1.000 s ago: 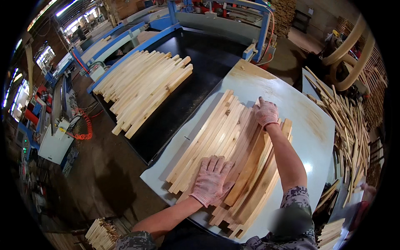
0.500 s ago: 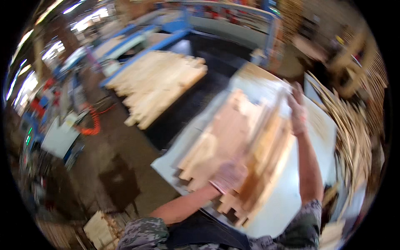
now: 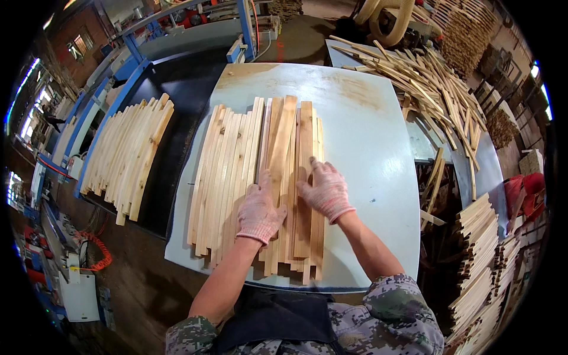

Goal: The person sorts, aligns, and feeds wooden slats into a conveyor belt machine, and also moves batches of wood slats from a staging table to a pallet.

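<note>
Pale wooden strips point(image 3: 228, 177) lie side by side lengthwise on a light grey tabletop in front of me. Two strips rest on top of the others: a slanted strip point(image 3: 281, 136) and a wider brownish strip point(image 3: 305, 133). My left hand point(image 3: 258, 214), in a pinkish-white work glove, rests on the slanted strip's lower part with its thumb spread. In a matching glove, my right hand point(image 3: 327, 189) touches the wider strip near its middle, fingers stretched out and thumb apart. Neither hand is wrapped round a strip.
Another row of strips point(image 3: 127, 154) lies on the black bed of a blue-framed machine point(image 3: 136, 50) at left. A loose heap of sticks point(image 3: 426, 89) covers a board at far right. Stacked strips point(image 3: 476, 254) stand near right, by a red cloth-like thing point(image 3: 523, 198). An orange coiled hose point(image 3: 97, 251) hangs at left.
My view has swung right. My right hand has come from the strips' far right end back to their middle. My left hand has moved up from the near end.
</note>
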A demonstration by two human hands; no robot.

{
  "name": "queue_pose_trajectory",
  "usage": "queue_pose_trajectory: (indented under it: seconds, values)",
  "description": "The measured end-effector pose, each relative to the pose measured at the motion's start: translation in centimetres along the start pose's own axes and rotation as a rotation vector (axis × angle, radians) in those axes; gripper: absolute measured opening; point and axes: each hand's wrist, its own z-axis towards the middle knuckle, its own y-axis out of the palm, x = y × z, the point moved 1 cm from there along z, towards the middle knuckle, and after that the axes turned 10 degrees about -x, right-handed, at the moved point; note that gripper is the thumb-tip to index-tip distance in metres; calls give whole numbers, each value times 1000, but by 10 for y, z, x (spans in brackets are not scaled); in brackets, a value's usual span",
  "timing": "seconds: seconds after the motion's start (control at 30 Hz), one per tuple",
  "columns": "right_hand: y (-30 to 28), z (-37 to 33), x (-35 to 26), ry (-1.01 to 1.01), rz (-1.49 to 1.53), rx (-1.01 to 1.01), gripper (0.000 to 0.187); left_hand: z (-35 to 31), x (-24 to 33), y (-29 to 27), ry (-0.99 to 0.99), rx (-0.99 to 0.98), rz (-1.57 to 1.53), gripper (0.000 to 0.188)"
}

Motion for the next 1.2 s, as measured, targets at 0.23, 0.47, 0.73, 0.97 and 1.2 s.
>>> queue_pose_trajectory:
  seconds: [0.23,0.47,0.73,0.97,1.2]
  values:
    - [13,-7,-19,-31,-125,-3,85,13,-44,-5,155,-45,-702,78]
    - [11,0,-16,4,-153,13,85,1,-66,2,239,-27,-970,81]
    - [12,-6,-23,-9,-172,41,82,-15,-70,8,266,-61,-869,90]
    - [10,-7,-47,15,-58,-31,74,-17,-69,11,234,-133,-1145,86]
    - [43,-7,-27,-180,523,115,80,-13,-78,16,211,-93,-919,88]
